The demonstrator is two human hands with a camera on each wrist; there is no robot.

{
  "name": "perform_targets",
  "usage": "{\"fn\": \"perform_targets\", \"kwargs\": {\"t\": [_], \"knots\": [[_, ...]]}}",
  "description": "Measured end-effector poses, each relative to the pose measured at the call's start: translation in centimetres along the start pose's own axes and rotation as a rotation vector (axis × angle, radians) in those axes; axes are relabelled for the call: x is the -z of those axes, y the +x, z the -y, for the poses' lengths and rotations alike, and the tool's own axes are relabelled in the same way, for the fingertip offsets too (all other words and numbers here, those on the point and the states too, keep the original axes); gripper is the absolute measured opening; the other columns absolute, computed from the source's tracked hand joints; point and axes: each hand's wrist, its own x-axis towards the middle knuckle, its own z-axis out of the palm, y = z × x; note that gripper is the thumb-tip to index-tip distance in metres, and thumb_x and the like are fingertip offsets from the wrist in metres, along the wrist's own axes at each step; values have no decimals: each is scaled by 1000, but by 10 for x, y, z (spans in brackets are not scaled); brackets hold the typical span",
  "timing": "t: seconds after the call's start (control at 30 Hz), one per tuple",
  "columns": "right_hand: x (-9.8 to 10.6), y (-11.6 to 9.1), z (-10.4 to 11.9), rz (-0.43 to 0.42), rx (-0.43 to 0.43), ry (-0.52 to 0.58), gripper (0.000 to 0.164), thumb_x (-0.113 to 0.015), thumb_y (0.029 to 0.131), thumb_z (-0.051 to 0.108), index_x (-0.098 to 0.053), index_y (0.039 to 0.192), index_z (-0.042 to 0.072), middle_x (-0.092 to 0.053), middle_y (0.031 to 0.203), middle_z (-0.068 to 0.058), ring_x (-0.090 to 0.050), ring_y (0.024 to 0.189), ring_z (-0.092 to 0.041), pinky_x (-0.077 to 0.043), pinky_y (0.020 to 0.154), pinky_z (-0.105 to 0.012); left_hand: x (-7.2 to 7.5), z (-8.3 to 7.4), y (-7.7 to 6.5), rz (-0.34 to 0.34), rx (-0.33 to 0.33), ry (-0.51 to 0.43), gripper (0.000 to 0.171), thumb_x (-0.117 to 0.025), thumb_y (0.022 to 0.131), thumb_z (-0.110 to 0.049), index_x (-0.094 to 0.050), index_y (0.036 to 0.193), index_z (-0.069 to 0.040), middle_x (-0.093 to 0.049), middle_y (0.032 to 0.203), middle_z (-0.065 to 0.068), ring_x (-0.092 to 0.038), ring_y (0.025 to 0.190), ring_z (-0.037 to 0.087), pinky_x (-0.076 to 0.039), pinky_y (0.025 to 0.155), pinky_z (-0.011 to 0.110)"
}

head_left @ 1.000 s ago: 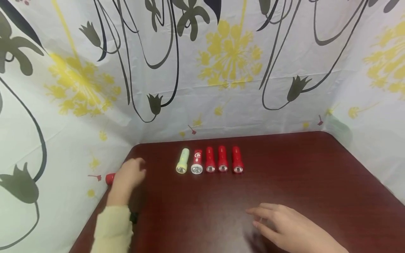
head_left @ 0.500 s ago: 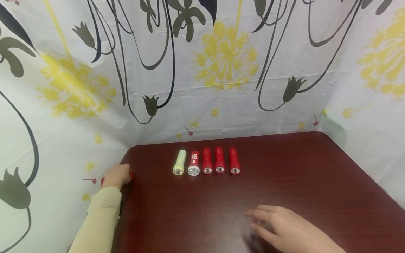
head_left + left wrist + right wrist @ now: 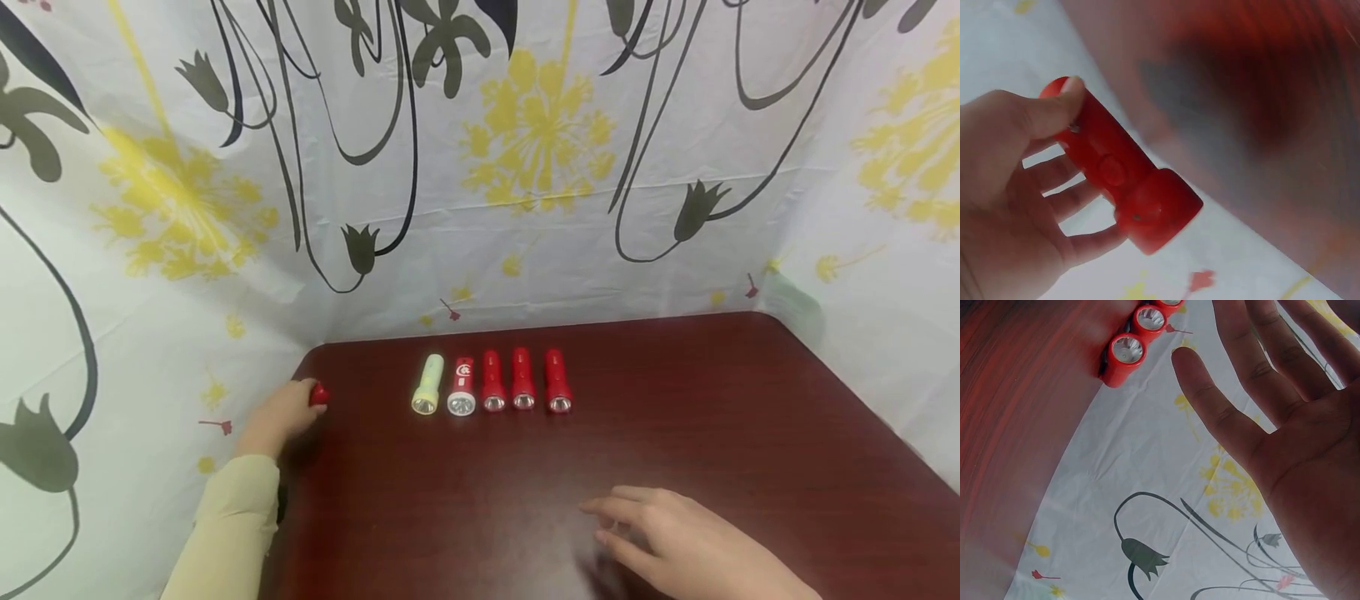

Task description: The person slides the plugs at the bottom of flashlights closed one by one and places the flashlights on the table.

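Observation:
At the left edge of the table, my left hand (image 3: pixel 281 414) grips a red flashlight (image 3: pixel 1122 172). In the left wrist view the thumb presses near its tail end, with the other fingers behind the body. Only a small red part of it shows past the hand in the head view. My right hand (image 3: pixel 671 537) hovers low over the front right of the table, fingers loosely bent and nothing held. A row at the back holds a pale green flashlight (image 3: pixel 428 385), a red one with a white head (image 3: pixel 462 387), and three red flashlights (image 3: pixel 522 381), lenses facing me.
The dark red-brown table (image 3: pixel 675 417) has rounded far corners. White cloth (image 3: pixel 480 275) printed with flowers hangs behind it and along both sides, close to the left edge where the left hand is.
My left hand moved left to the table's edge, then slightly right and away from me. The flashlight's red part, first seen left of the hand, now shows at its right. My right hand stayed put.

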Motion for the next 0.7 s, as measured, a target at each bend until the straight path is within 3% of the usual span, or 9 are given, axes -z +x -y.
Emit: {"fn": "perform_targets", "kwargs": {"t": [0.2, 0.33, 0.43, 0.5, 0.6, 0.7], "knots": [[-1, 2, -1, -30, 38, -28, 31, -68, 103, 45, -76, 128, 28, -75, 124, 13, -71, 110, -4, -63, 87, -35, 22, -44, -16, -94, -48, -124, 57, -59, 108, -30, -46, 148, 10, -63, 132, 30, -64, 114, 44, -54, 104, 64], [0, -1, -2, -94, 57, -83, 31, -69, 103, 44, -74, 130, 29, -74, 123, 14, -71, 109, -6, -63, 87, -35, 37, -80, -37, -175, -107, -231, 57, -53, 111, -29, -41, 154, 7, -56, 146, 31, -57, 131, 46, -46, 115, 66], [4, -4, -2, -127, 16, -121, 38, -66, 104, 50, -68, 139, 35, -72, 128, 17, -71, 113, -6, -63, 90, -35, 42, -104, -56, -250, -174, -350, 55, -51, 112, -28, -40, 156, 4, -54, 150, 29, -55, 136, 45, -43, 118, 66], [7, -5, -1, -150, -13, -134, 44, -63, 104, 54, -62, 145, 38, -69, 132, 20, -70, 115, -5, -63, 92, -36, 42, -120, -67, -317, -219, -428, 52, -53, 111, -27, -44, 155, -1, -59, 146, 25, -59, 130, 41, -48, 114, 62], [12, -6, 1, -178, -43, -113, 51, -61, 105, 56, -53, 153, 42, -67, 128, 26, -68, 107, 3, -62, 88, -32, 37, -142, -84, -386, -267, -546, 51, -65, 106, -27, -49, 150, -11, -69, 130, 17, -69, 109, 31, -61, 95, 49], [17, -6, 4, -202, -24, -84, 56, -65, 104, 51, -48, 156, 43, -65, 115, 30, -61, 97, 10, -60, 81, -27, 29, -165, -102, -395, -306, -666, 51, -78, 97, -24, -48, 137, -14, -75, 113, 9, -72, 93, 19, -64, 79, 34]]}}
